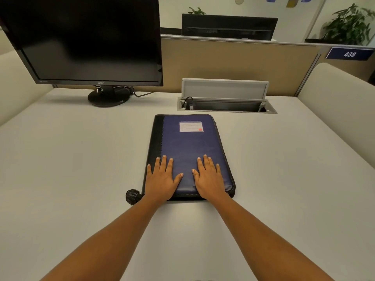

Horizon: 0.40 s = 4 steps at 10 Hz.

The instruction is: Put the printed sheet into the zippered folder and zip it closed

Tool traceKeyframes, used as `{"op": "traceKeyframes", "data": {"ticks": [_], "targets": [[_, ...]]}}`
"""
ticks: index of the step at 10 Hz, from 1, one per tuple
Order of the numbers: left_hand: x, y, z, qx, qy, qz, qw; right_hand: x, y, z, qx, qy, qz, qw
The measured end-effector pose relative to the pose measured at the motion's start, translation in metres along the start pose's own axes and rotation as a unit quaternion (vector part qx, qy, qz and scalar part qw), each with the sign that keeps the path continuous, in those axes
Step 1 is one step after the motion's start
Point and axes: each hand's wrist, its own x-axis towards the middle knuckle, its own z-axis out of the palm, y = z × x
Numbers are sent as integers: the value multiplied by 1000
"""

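A blue zippered folder [187, 142] with a black spine and a white label lies flat and closed on the white desk [81, 159], in front of me. My left hand [163, 179] rests flat on its near left part, fingers straight. Flat on the near right part lies my right hand [209, 177], fingers straight too. A black loop or zipper pull [133, 196] sticks out at the folder's near left corner. No printed sheet is in sight.
A black monitor [87, 41] on a round stand stands at the back left. Behind the folder, a cable box [225, 98] is set into the desk with its lid raised. A partition wall closes the back.
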Motion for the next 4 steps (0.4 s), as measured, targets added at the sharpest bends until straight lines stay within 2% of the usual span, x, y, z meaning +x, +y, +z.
{"op": "traceKeyframes", "data": {"ticks": [2,4], "targets": [[0,-1,-1,-8,-7,2,1000,0,0,-2,3,-8,4,1000],[5,3,-10,-27,7,18,999,6,-1,-11,13,20,-25,999]]}}
